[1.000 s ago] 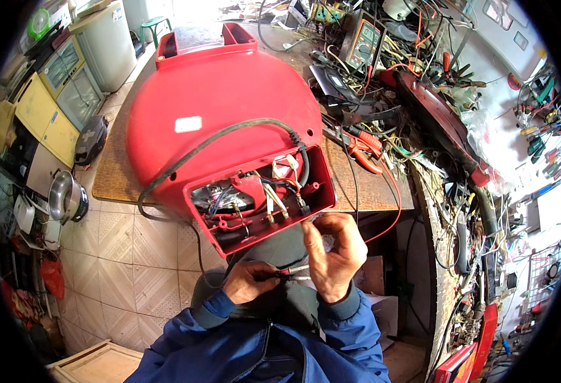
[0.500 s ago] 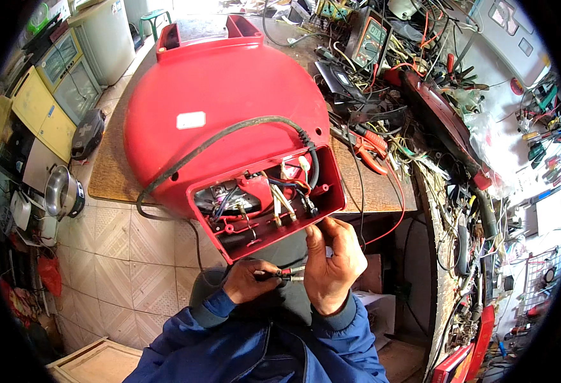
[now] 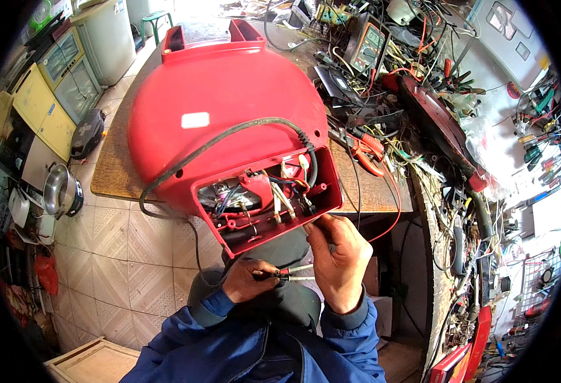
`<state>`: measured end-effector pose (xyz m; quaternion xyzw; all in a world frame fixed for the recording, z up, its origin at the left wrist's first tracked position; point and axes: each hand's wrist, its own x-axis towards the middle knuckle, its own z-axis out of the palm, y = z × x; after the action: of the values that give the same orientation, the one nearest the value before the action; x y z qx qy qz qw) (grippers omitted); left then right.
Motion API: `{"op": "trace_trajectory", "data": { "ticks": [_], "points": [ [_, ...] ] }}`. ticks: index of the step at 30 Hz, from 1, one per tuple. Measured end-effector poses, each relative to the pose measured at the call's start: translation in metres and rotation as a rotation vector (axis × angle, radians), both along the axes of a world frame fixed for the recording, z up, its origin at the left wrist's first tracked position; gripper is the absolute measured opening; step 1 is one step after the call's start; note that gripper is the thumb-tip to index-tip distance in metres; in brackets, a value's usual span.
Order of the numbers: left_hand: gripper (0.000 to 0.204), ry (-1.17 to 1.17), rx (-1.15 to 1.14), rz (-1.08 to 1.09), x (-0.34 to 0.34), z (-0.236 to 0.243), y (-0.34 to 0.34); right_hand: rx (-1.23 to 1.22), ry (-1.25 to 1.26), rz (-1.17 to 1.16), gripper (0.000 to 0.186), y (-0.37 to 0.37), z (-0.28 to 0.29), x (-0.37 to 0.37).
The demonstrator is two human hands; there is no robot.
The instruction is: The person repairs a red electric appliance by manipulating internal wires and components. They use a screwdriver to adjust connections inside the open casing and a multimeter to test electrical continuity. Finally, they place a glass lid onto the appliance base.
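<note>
A large red rounded appliance housing (image 3: 248,83) rests on the wooden table, its near end overhanging the edge. That end is an open box (image 3: 274,232) with coloured wires and connectors inside. My right hand (image 3: 340,258) is at the box's lower right rim, thumb and forefinger pinched together; what lies between them is hidden. Below the box my left hand (image 3: 248,281) is closed round a dark tool with red on it (image 3: 283,272), its two slim metal prongs pointing right. A thick black cable (image 3: 216,139) leaves the box and loops over the housing.
The wooden table (image 3: 118,169) carries a multimeter (image 3: 370,46), orange-handled pliers (image 3: 365,153) and a heap of wires and tools along its right side. A red lead (image 3: 398,214) hangs over the table edge. A metal bowl (image 3: 59,191) stands at the left above the tiled floor (image 3: 146,281).
My right hand has turned a little and shifted right, still at the rim. The housing sits slightly higher in view. My left hand keeps its hold on the pronged tool.
</note>
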<state>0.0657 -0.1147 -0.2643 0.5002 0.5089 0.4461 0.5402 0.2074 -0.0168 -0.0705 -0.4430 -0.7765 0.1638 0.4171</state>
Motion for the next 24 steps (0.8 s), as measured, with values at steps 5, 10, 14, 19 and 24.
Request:
{"op": "trace_trajectory", "data": {
  "ticks": [5, 10, 14, 19, 24],
  "points": [
    [0.024, -0.070, -0.057, -0.002, 0.000, 0.009, 0.000, 0.317, -0.129, -0.116, 0.033, 0.002, -0.008, -0.003],
    [0.025, -0.133, -0.117, 0.010, -0.002, 0.021, -0.002, 0.530, -0.113, -0.071, 0.067, 0.015, -0.007, 0.008],
    [0.028, -0.094, -0.160, -0.026, -0.004, 0.017, -0.001, 0.680, -0.380, 0.124, 0.058, 0.034, 0.010, 0.019],
    [0.028, 0.018, -0.015, -0.030, -0.005, 0.019, 0.002, 0.693, -0.363, 0.204, 0.049, 0.041, 0.007, 0.021],
    [0.027, -0.050, -0.098, -0.017, -0.005, 0.023, 0.001, 0.650, -0.285, 0.237, 0.050, 0.042, 0.009, 0.018]
  ]
}}
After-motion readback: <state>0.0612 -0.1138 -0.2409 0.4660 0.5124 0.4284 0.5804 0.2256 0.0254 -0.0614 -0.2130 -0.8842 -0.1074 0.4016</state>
